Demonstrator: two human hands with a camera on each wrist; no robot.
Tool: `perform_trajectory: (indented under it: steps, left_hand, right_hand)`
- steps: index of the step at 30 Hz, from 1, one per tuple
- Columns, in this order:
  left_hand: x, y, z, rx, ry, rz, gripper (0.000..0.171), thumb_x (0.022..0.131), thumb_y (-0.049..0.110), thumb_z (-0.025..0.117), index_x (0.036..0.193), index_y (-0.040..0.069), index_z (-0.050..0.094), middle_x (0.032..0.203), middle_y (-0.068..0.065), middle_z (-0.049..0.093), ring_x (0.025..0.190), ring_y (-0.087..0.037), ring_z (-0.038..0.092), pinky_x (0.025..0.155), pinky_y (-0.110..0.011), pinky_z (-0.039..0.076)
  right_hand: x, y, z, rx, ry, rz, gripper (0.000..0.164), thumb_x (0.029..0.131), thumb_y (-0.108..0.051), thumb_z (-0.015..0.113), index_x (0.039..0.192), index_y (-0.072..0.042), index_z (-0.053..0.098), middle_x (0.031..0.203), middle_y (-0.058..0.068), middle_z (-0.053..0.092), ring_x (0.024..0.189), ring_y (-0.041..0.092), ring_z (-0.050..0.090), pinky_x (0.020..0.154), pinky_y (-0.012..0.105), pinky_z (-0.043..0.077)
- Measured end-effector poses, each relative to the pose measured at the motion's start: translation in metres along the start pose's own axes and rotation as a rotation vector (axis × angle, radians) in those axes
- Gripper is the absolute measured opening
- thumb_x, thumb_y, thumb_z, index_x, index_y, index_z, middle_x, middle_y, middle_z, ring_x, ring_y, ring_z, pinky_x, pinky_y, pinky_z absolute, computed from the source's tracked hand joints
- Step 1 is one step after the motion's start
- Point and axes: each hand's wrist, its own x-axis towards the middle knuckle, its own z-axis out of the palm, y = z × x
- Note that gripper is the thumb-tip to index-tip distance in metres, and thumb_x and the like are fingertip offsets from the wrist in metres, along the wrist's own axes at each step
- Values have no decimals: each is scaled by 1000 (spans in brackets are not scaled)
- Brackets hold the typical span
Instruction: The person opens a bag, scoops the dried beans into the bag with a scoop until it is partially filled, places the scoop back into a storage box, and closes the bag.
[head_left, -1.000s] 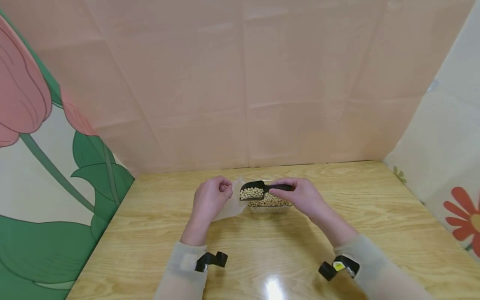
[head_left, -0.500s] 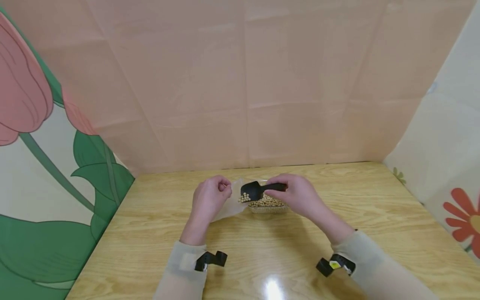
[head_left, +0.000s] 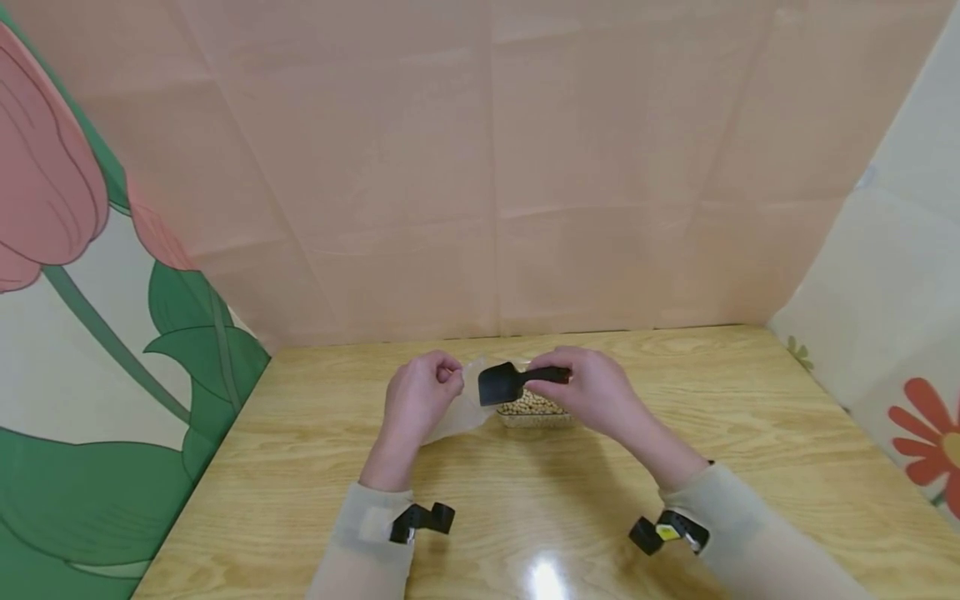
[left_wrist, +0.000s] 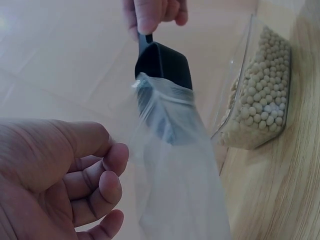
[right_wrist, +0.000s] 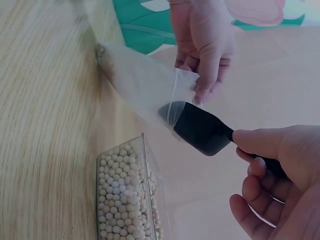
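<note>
My left hand [head_left: 422, 390] pinches the mouth edge of a translucent plastic zip bag [left_wrist: 182, 185] between thumb and index finger. The bag hangs down toward the table, with a few pale beans showing at its bottom in the right wrist view. My right hand [head_left: 596, 387] grips the handle of a black scoop [right_wrist: 202, 130]. The scoop's tip reaches into the bag's mouth, its bowl tipped over with the back facing the head camera. Beside the bag stands a clear plastic box [head_left: 536, 421] filled with soybeans [right_wrist: 117, 192], partly hidden behind the scoop and right hand.
A wood-grain table [head_left: 517, 508] carries everything. A pink sheet [head_left: 480, 183] hangs behind its back edge. Flower-printed panels flank the table, with a green leaf [head_left: 97, 500] at the left and a red flower [head_left: 926, 429] at the right. Both wrists wear black camera mounts.
The scoop has turned over from level and full of soybeans, and the beans have slid out toward the bag. The right hand has shifted slightly left; the left hand has stayed put.
</note>
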Motion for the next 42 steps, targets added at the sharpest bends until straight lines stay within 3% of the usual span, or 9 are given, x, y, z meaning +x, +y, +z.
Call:
perform_trajectory:
  steps: [8, 15, 19, 29, 42]
  left_hand:
    - [1, -1, 1, 0, -9, -7, 9, 99, 14, 74, 100, 13, 82, 78, 9, 74, 67, -11, 65, 71, -38, 53]
    - [2, -2, 1, -1, -18, -22, 10, 99, 13, 73, 101, 13, 82, 79, 9, 74, 68, -11, 65, 70, -37, 53]
    - [2, -1, 1, 4, -18, -31, 10, 99, 14, 73, 101, 13, 82, 80, 8, 74, 70, -12, 65, 71, -38, 53]
    - [1, 0, 1, -3, -30, -53, 10, 100, 15, 74, 104, 12, 83, 80, 9, 73, 70, -13, 65, 71, -38, 53]
    - [1, 0, 0, 17, -15, -49, 9, 100, 16, 75, 103, 12, 83, 80, 7, 73, 70, -13, 64, 71, -38, 53]
  right_hand:
    - [-6, 9, -9, 210, -39, 128, 28, 100, -34, 85, 124, -20, 83, 128, 8, 77, 79, 24, 64, 64, 36, 53]
    - [-11, 23, -24, 275, 0, 217, 39, 99, -45, 84, 127, -19, 83, 127, 7, 78, 99, 24, 69, 78, 35, 55]
    - [-13, 33, -30, 319, 9, 250, 46, 98, -49, 84, 130, -16, 81, 128, 9, 78, 102, 25, 67, 78, 34, 54]
    - [-18, 58, -40, 296, 15, 292, 48, 99, -49, 83, 133, -15, 80, 133, 12, 75, 103, 26, 62, 78, 33, 51]
    - [-16, 80, -53, 59, 11, 245, 47, 102, -46, 79, 135, -13, 79, 137, 19, 73, 102, 30, 66, 78, 40, 52]
